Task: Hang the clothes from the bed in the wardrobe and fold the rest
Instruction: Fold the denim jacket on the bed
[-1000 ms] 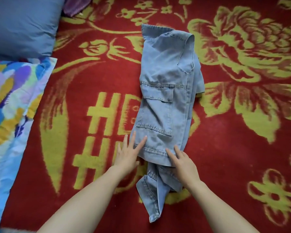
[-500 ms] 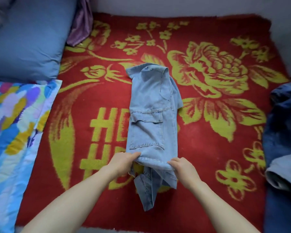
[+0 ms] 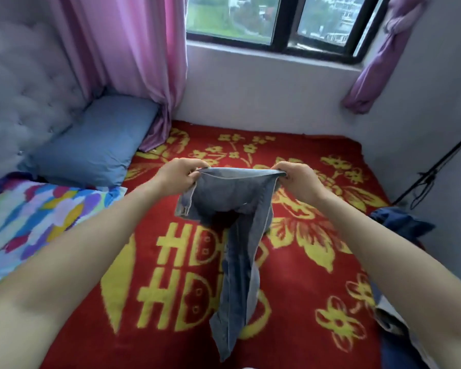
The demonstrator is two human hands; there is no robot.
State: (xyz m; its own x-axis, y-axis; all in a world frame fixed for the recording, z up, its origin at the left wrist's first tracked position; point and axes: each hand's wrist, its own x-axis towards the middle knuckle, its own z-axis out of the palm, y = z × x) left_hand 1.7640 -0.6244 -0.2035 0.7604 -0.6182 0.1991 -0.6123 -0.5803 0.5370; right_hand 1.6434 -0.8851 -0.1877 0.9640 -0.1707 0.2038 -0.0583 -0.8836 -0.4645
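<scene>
Red blanket (image 3: 317,288) with yellow flowers and lettering: spread beneath both my hands and forearms, reaching beyond them to the wall under the window (image 3: 250,20). Padded grey headboard (image 3: 24,89): far out to the left of my left hand. Pink curtain (image 3: 133,62): hanging beyond and to the left of my left hand, its hem touching the blanket. Multicoloured quilt (image 3: 37,214): left of my left forearm, lying on the blanket's edge. Blue pillow (image 3: 96,145): left of and beyond my left hand, between quilt and curtain. Dark blue clothes (image 3: 402,225): heaped to the right of my right forearm.

Light denim garment (image 3: 234,193): lifted off the blanket, its upper edge stretched level between my two hands, the rest hanging in a narrowing fold toward me. I cannot tell whether its lowest tip touches the blanket.

Left hand (image 3: 180,173): fingers curled, pinching the garment's left upper corner. Right hand (image 3: 298,179): fingers curled, pinching the right upper corner. Both hands are raised at the same height, apart by the width of the folded cloth.
</scene>
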